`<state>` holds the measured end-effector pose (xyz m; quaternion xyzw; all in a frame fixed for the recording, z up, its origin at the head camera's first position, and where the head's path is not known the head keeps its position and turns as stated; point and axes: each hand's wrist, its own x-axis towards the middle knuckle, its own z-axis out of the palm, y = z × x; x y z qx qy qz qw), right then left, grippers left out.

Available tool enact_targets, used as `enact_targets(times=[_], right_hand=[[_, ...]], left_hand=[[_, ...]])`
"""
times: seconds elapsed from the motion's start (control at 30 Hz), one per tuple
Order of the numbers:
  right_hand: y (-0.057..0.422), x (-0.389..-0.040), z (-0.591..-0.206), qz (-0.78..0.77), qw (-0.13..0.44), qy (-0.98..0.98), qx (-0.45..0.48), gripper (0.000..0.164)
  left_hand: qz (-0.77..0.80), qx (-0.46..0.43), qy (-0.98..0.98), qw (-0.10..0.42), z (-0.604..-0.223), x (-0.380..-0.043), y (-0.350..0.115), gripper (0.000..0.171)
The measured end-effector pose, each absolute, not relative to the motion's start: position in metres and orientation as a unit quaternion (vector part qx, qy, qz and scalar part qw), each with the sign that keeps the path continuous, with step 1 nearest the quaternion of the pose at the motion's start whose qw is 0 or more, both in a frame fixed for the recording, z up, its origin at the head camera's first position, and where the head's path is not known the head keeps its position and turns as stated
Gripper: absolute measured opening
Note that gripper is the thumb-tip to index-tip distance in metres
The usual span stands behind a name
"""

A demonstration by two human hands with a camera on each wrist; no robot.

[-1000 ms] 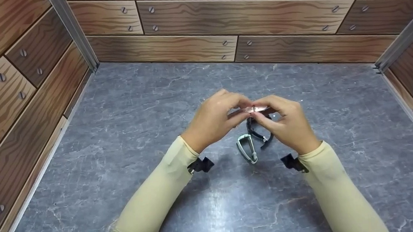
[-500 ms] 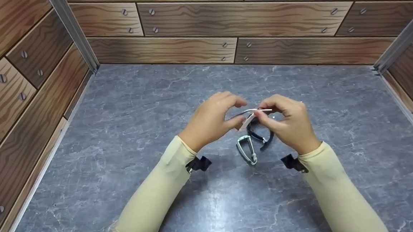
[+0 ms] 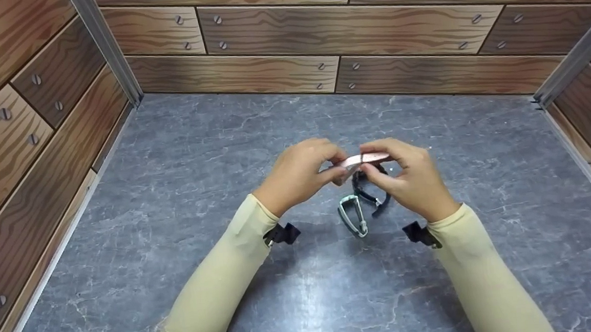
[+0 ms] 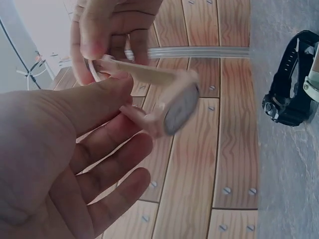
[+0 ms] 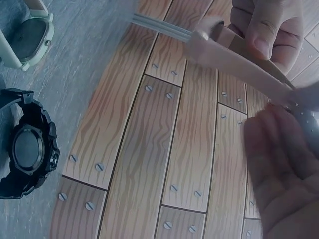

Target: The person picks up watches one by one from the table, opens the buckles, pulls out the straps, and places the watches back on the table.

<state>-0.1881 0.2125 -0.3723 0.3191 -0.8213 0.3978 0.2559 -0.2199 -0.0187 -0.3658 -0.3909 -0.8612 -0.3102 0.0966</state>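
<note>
Both hands hold a pale pink wristwatch [image 3: 355,161] up above the table. The left hand [image 3: 298,173] pinches one part of its strap between thumb and fingers. At the other end of the strap, the thumb and fingers of the right hand [image 3: 411,174] grip it. In the left wrist view the round pale dial [image 4: 182,109] faces away to the side, somewhat blurred, and the strap is looped round. Below the hands, a black wristwatch [image 5: 28,149] lies on its side with its case back showing. A pale green wristwatch [image 5: 36,44] with its strap closed stands nearer the person.
The work surface is a grey marbled table [image 3: 213,155]. Wood-plank printed walls [image 3: 267,31] stand at the back and both sides, joined by metal corner posts [image 3: 109,49]. Black wrist cameras [image 3: 283,233] sit on both sleeves.
The left fingers opened off the pink watch half a second ago and now pinch it again. Its strap has turned to show more of its pink surface. The two watches on the table have stayed put.
</note>
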Motion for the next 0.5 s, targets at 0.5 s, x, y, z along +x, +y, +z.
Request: enact_targets(times=[0.5], right_hand=[[0.2146,-0.1854,-0.3696,0.381,0.213,-0.841,0.319,0.020]], left_hand=[[-0.273,-0.418,-0.852,0.156,-0.3639,-0.2138,-0.0183,0.019]])
